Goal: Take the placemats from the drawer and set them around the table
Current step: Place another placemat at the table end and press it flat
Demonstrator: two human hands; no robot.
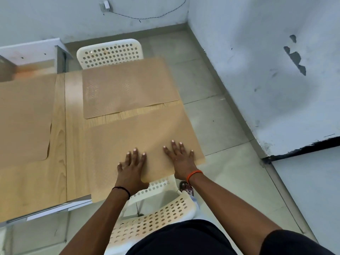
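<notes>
You are looking at a white perforated chair sitting beyond the wooden table, another perforated chair tucking under its near edge

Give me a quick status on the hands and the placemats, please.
Left hand and right hand flat on near placemat. It overhangs the table edge. Far placemat and left placemat laid. Nothing in the way.

Both hands, left hand and right hand, press flat on the nearest placemat on the table.
</notes>
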